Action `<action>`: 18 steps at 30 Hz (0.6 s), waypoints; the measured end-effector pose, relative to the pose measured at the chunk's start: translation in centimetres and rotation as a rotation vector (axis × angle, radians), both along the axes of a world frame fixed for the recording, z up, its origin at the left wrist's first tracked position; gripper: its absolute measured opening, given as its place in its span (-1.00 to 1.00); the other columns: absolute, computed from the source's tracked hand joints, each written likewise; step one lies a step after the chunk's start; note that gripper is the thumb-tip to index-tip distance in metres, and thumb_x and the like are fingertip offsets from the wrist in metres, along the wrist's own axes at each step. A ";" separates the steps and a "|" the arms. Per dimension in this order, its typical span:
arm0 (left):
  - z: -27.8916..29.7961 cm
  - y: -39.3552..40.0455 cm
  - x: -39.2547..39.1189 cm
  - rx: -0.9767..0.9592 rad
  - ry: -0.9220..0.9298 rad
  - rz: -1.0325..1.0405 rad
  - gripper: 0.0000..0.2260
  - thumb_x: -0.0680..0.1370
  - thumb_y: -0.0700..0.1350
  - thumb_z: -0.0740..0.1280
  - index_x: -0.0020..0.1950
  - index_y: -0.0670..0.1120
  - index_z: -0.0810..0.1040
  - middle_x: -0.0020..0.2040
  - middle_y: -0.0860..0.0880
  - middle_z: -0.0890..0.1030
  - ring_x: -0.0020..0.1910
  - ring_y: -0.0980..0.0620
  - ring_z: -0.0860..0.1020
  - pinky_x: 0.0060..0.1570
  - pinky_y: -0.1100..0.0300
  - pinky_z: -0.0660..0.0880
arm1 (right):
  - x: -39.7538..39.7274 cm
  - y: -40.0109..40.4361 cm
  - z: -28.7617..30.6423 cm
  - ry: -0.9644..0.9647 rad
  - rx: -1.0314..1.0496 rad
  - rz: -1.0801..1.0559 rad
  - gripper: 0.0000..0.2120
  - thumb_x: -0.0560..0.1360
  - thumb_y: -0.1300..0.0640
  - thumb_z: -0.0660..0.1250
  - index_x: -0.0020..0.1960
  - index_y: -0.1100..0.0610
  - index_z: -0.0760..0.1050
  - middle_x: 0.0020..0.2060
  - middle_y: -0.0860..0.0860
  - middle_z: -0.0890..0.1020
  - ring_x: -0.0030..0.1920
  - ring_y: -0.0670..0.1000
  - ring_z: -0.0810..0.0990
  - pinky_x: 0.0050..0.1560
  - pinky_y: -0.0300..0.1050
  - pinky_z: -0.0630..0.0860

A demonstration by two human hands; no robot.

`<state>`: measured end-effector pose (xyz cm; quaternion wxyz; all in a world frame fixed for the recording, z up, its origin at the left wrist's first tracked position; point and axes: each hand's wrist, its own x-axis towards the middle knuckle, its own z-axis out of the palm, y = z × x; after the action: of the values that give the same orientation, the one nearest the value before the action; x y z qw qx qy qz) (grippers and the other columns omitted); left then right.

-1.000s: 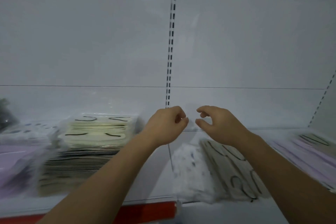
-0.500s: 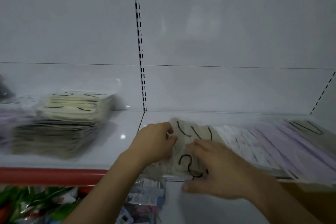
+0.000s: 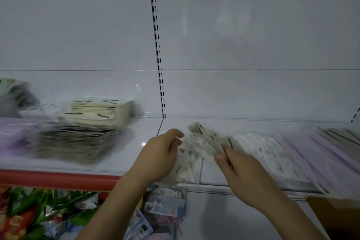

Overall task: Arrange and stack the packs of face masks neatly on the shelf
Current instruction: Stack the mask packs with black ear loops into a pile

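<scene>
A: Which step is in hand?

B: A beige pack of face masks (image 3: 204,140) is being raised off the fanned row of packs (image 3: 272,154) on the right half of the shelf (image 3: 144,142). It is pinched at its near edge by the right hand (image 3: 245,173), fingers curled; its left side is met by the left hand (image 3: 161,154), though whether that one grips or merely steadies cannot be told (the frame is blurred there).

A: And what is called for next?

B: Probably the pack must be carried left and laid squarely on the tall stack (image 3: 83,134), edges aligned. The remaining row is yet to be gathered.
</scene>
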<state>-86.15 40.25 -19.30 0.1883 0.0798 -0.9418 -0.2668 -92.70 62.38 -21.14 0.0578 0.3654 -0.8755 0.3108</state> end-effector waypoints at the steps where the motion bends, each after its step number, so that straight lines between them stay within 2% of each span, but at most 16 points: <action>1: 0.1 0.1 -0.1 -0.034 -0.017 -0.028 -0.69 0.66 -0.21 0.15 0.28 0.06 0.57 0.16 0.07 0.65 0.12 0.08 0.59 0.16 0.17 0.52 | 0.2 0.0 0.1 -0.022 -0.019 0.005 -0.83 0.64 -0.19 0.07 0.04 -0.20 0.41 -0.39 -0.26 0.52 -0.33 -0.20 0.50 -0.31 -0.33 0.32; 2: 0.2 0.2 -0.2 -0.077 -0.042 -0.056 -0.65 0.64 -0.26 0.14 0.25 0.06 0.61 0.19 0.08 0.63 0.14 0.08 0.57 0.17 0.18 0.50 | 0.4 0.0 0.2 -0.050 -0.043 0.012 -0.83 0.61 -0.23 0.07 -0.07 -0.22 0.36 -0.39 -0.28 0.52 -0.34 -0.19 0.49 -0.33 -0.32 0.32; 4: 0.0 0.1 -0.2 -0.148 -0.090 -0.086 -0.61 0.61 -0.30 0.14 0.19 0.07 0.65 0.23 0.08 0.58 0.16 0.08 0.54 0.18 0.19 0.47 | 0.8 0.2 0.4 -0.097 -0.102 0.008 -0.69 0.57 -0.27 0.05 -0.25 -0.15 0.34 -0.42 -0.21 0.51 -0.40 -0.11 0.48 -0.37 -0.27 0.32; 7: -0.5 -0.7 0.0 -0.248 -0.100 -0.033 -0.62 0.61 -0.29 0.16 0.20 0.06 0.65 0.37 0.09 0.48 0.32 0.05 0.42 0.27 0.26 0.36 | 0.8 0.5 0.1 -0.166 -0.172 -0.072 -0.58 0.56 -0.25 0.05 -0.26 0.03 0.38 -0.51 -0.07 0.49 -0.47 0.01 0.52 -0.31 -0.04 0.48; 9: -0.5 -0.9 0.2 -0.247 -0.048 0.033 -0.68 0.63 -0.23 0.18 0.20 0.03 0.65 0.36 0.08 0.47 0.34 0.05 0.40 0.22 0.31 0.32 | 0.8 0.6 -0.1 -0.178 -0.204 -0.088 -0.56 0.56 -0.26 0.06 -0.25 0.07 0.39 -0.54 -0.03 0.46 -0.48 0.03 0.52 -0.28 0.01 0.50; 11: 0.0 -0.2 0.2 -0.141 0.021 0.060 -0.74 0.65 -0.15 0.19 0.21 0.02 0.63 0.17 0.08 0.58 0.11 0.11 0.52 0.03 0.32 0.37 | 1.2 0.4 -0.2 -0.172 -0.212 -0.056 -0.58 0.57 -0.27 0.06 -0.23 0.01 0.44 -0.53 -0.06 0.46 -0.48 -0.06 0.48 -0.32 -0.09 0.45; 13: 0.4 0.9 0.1 -0.019 0.058 0.066 -0.79 0.66 -0.05 0.18 0.21 0.05 0.57 -0.08 0.11 0.63 -0.16 0.15 0.55 -0.14 0.24 0.45 | 1.6 0.3 -0.2 -0.178 -0.214 -0.044 -0.58 0.59 -0.25 0.03 -0.23 -0.04 0.46 -0.52 -0.10 0.47 -0.47 -0.10 0.46 -0.35 -0.20 0.38; 16: 0.0 1.8 -0.4 0.030 0.055 0.094 -0.81 0.68 0.04 0.14 0.01 0.02 0.50 -0.24 0.07 0.59 -0.25 0.07 0.56 -0.21 0.12 0.49 | 1.6 0.4 -0.4 -0.226 -0.216 -0.072 -0.56 0.61 -0.22 0.03 -0.29 0.00 0.40 -0.54 -0.09 0.47 -0.48 -0.10 0.45 -0.31 -0.08 0.45; 18: -0.6 1.6 -0.4 -0.029 0.038 0.110 -0.72 0.68 0.04 0.17 -0.13 -0.04 0.52 -0.22 0.05 0.54 -0.24 0.03 0.53 -0.23 0.16 0.43 | 1.5 0.4 -0.5 -0.234 -0.211 -0.091 -0.56 0.59 -0.22 0.04 -0.29 0.03 0.39 -0.54 -0.10 0.48 -0.49 -0.11 0.45 -0.34 -0.11 0.44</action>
<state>-86.53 41.89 -19.93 0.2218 0.1234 -0.9360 -0.2440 -91.22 62.82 -21.61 0.0077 0.2786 -0.8544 0.4385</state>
